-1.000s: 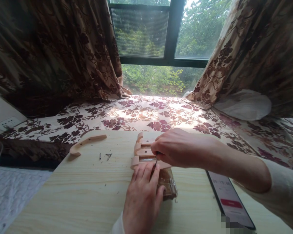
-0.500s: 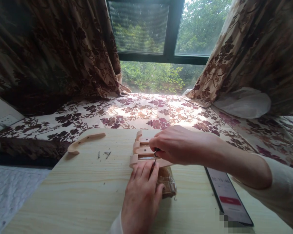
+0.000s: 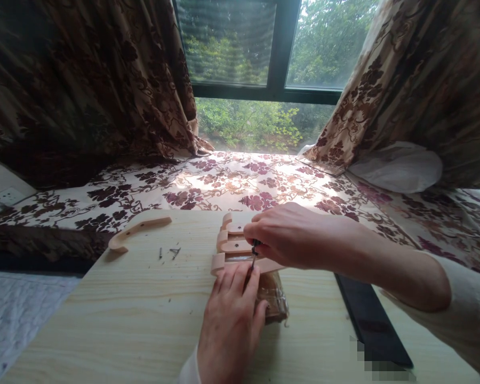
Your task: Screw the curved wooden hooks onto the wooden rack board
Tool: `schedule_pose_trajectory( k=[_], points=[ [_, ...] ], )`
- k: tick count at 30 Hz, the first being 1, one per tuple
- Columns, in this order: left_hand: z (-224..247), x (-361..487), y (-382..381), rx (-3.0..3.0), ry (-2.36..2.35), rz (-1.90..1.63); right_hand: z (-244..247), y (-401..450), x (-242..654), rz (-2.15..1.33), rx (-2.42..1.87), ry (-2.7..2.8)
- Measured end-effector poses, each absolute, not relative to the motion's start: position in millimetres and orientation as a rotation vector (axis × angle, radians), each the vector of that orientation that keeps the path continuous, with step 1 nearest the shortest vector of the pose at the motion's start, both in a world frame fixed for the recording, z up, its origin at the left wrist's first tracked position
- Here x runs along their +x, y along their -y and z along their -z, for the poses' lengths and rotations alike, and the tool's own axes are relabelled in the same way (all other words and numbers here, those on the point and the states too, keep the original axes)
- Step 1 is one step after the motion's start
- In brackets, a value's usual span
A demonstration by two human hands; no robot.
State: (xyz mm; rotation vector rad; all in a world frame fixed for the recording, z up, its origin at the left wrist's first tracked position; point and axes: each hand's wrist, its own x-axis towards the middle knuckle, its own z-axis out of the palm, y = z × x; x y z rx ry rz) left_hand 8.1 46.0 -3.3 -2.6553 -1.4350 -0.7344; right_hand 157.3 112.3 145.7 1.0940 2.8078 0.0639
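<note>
My right hand [image 3: 290, 234] is closed around a small screwdriver [image 3: 255, 249], most of its handle hidden in the fingers. The metal shaft points down at the nearest curved wooden piece [image 3: 272, 265]. Bent over that same piece, my left hand [image 3: 232, 314] holds it, with its fingertips close to the screwdriver's tip. Two more curved wooden pieces [image 3: 232, 245] with dark screw holes lie just behind, partly covered by my right hand. Under the pieces sits a brown block wrapped in clear plastic [image 3: 275, 298].
Another curved wooden piece [image 3: 140, 229] lies at the table's [image 3: 116, 314] far left corner. Several loose screws [image 3: 175, 253] and dark crumbs are scattered nearby. A phone [image 3: 374, 320] with a dark screen lies under my right forearm. A cloth-covered ledge [image 3: 224, 186] borders the table's far edge.
The phone screen, lit with a timer before, is now dark. Both hands and the wooden pieces keep almost the same places; the view has shifted slightly.
</note>
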Motion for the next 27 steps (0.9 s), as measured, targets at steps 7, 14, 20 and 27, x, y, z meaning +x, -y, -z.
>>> schedule_pose_trajectory(
  k=[7, 14, 20, 27],
  points=[
    [4, 8, -46, -2.662, 1.424, 0.751, -146, -111, 155, -0.148, 1.192, -2.717],
    [0, 11, -48, -2.662, 1.478, 0.824, -145, -104, 164, 0.028, 1.105, -2.819],
    [-5, 13, -53, -2.621, 1.466, 0.855, -138, -100, 161, 0.099, 1.153, -2.883],
    [-5, 15, -62, -2.600, 1.365, 0.865, -148, -90, 196, 0.144, 1.527, -2.901]
  ],
)
